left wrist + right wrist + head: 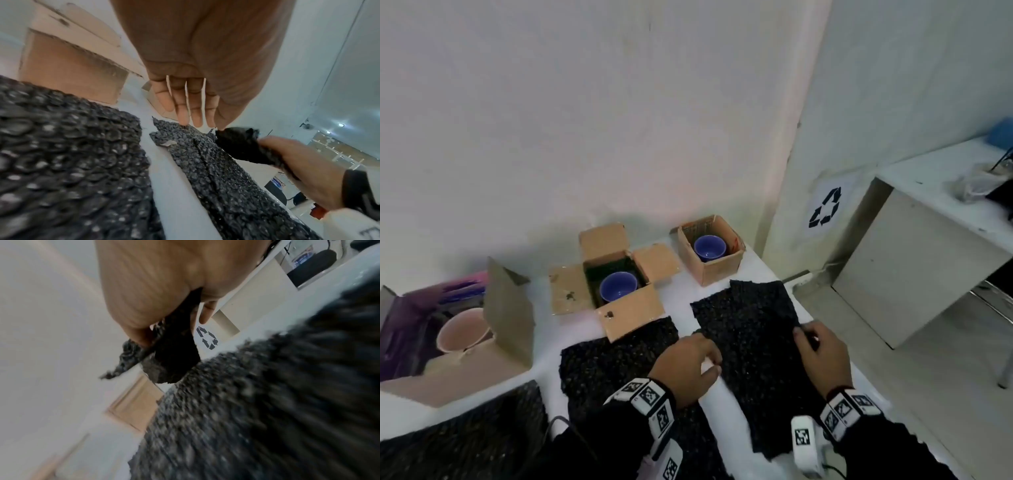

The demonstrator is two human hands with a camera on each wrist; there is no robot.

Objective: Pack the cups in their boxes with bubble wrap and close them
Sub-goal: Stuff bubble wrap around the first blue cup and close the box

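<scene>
Landmark: the right-hand bubble wrap sheet [750,329], black, lying flat on the white desk [685,322].

Nearest: right hand [822,356] is pinching that sheet's right edge between thumb and fingers; the wrist view is showing a black fold lifted off the desk. Left hand [688,363] is hovering at the sheet's left edge, fingers straight and close together, gripping nothing.

Left of the sheet: a second black sheet [616,363], lying flat. Further left and nearer the camera, a third black sheet [465,442].

Beyond the sheet, to its left: open cardboard box [613,277], all flaps spread, blue cup [618,286] sitting inside with dark lining round it. Directly behind the sheet: smaller box [710,253], flaps not folded over, second blue cup [710,248] inside; can't tell whether it has padding.

Far left of the sheet: larger open box [493,329] with a pink cup [464,329] tilted in it.

Progress, my read: early to middle. All three cups are sitting in boxes, no box is closed. Remaining: padding with the loose sheets, then folding flaps shut on all three.
</scene>
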